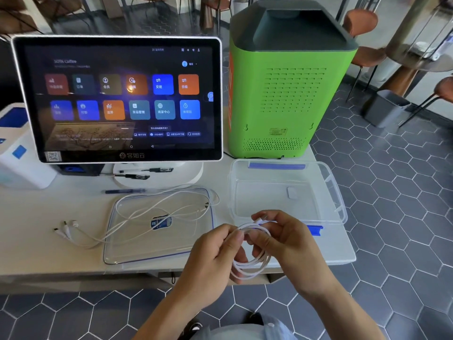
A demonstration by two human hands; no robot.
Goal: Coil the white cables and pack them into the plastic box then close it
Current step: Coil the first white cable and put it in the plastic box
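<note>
A coiled white cable (247, 267) hangs in several loops between my hands, just in front of the table edge. My left hand (215, 251) pinches the top of the coil and my right hand (286, 239) grips it from the other side, with a plug end showing above its fingers. The clear plastic box (340, 192) stands open and empty on the table beyond my right hand. Its clear lid (137, 249) lies flat to the left. A second white cable (157, 207) sprawls loose over the lid, with its multi-plug ends (66, 227) resting on the table.
A touchscreen terminal (117, 99) stands behind the lid, with pens (137, 174) on its base. A tall green machine (284, 94) is behind the box. A white and blue device (17, 148) sits far left. Below is hexagon-tiled floor (392, 204).
</note>
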